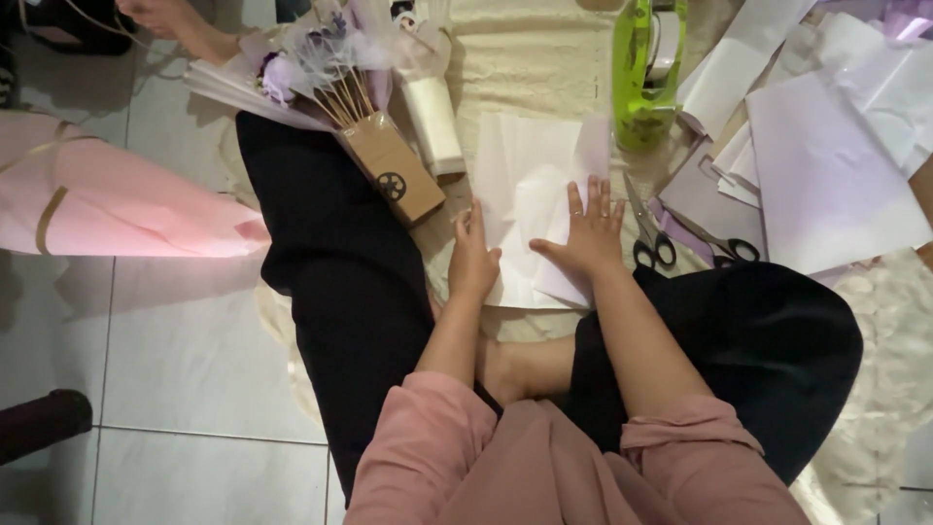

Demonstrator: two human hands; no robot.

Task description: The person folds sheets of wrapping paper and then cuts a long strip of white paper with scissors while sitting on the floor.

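Note:
A sheet of white tissue paper point(525, 175) lies on the cream cloth point(525, 68) in front of my crossed legs. My left hand point(471, 258) rests on its left edge, fingers apart. Flat on the sheet's right part lies my right hand point(586, 228), fingers spread, a ring on one finger. Neither hand grips anything. Black-handled scissors point(649, 243) lie just right of my right hand.
A small brown cardboard box point(391, 167) with sticks and a lilac flower bundle point(311, 58) lies at upper left. A green tape dispenser point(646, 68) stands behind the sheet. Lilac and white paper sheets point(826, 175) pile at right. Pink wrapping point(107, 204) lies at left. Another person's hand point(160, 15) shows top left.

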